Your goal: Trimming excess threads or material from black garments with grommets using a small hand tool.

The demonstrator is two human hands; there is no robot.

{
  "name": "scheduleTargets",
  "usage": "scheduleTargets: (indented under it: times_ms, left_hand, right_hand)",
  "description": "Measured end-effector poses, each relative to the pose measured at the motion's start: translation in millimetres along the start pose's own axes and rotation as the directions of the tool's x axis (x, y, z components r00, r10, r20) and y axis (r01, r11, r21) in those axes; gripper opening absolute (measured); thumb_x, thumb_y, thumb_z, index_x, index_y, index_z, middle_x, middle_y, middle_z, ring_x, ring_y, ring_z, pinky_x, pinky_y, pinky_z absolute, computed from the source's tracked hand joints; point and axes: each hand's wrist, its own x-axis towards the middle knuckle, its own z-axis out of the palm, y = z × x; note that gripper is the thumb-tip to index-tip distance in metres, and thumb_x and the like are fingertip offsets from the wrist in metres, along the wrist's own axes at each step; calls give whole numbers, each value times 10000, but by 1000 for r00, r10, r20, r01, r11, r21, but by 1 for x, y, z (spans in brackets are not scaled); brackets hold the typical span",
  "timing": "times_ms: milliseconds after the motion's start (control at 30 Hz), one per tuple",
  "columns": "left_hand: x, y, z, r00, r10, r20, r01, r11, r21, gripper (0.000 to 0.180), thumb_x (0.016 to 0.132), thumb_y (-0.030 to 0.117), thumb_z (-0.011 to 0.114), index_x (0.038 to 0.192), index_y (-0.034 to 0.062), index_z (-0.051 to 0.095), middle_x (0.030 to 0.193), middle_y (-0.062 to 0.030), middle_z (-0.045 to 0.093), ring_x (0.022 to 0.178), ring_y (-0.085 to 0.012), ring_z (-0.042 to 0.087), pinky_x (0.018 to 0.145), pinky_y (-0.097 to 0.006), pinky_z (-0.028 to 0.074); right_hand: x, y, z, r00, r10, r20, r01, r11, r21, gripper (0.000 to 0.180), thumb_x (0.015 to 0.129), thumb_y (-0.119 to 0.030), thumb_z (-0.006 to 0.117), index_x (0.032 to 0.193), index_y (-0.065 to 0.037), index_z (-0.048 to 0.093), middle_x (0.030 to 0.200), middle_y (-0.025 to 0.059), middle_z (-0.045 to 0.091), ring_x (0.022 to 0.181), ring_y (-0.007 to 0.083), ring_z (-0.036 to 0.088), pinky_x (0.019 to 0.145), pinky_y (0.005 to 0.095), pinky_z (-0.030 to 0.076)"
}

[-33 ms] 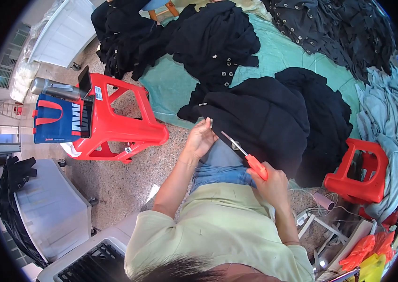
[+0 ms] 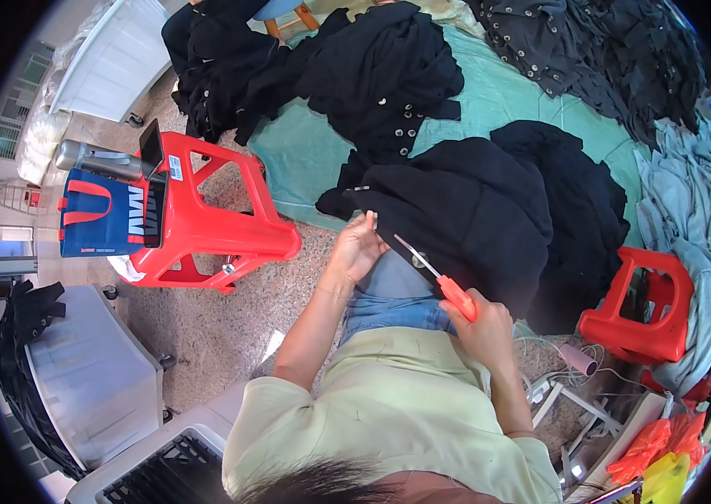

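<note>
Both our hands grip: left hand (image 2: 356,254), a small greyish piece (image 2: 375,221); right hand (image 2: 486,329), an orange-handled metal tool (image 2: 457,297), likely to aim toward ten o'clock.

Left forearm (image 2: 310,322): extended forward and angled inward, bared below the elbow.
Left wrist (image 2: 339,279): held roughly in line with the forearm.
Left hand (image 2: 359,249): raised, with the fingertips gathered and pointed away from the body.
Right forearm (image 2: 510,399): extended forward and angled slightly inward, also bared.
Right hand (image 2: 487,326): closed in a grip, with the fingers curled.
Both hands: kept apart, the left reached farther forward.
</note>
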Motion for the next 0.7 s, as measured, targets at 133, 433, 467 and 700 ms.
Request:
scheduleTargets:
  times_ms: [133,433,467,700]
  left_hand:
    - [4,19,13,999,-17,-28,18,999,37,191,940,305,530,986,130,588,899,-17,631,909,-179,610,849,-403,488]
    - [44,17,-2,962,-129,-242,199,935,293,379,911,526,498,948,157,579,855,20,607,759,-127,552,692,-307,439]
    - [30,11,9,931,-226,-287,318,889,331,411,894,558,506,947,157,584,853,25,603,728,-111,530,667,-285,416]
    - [14,-1,4,997,-3,-80,23,968,249,201,904,314,601,904,114,611,812,25,618,700,-109,560,681,-243,425]
  right_hand:
    - [3,-2,0,992,-16,-127,34,990,140,288,818,-320,698,834,-49,602,618,165,606,601,383,611,511,416,466]
    - [3,6,-6,979,89,-185,-54,981,186,295,828,-320,695,863,-42,602,622,158,593,606,377,604,519,394,452]
    - [0,7,-6,979,91,-183,-57,981,186,296,828,-323,693,865,-43,603,623,159,592,606,377,603,518,397,451]
    - [-13,11,-8,993,52,-101,-44,996,77,296,824,-309,695,853,-27,610,593,198,559,582,402,576,490,405,415]
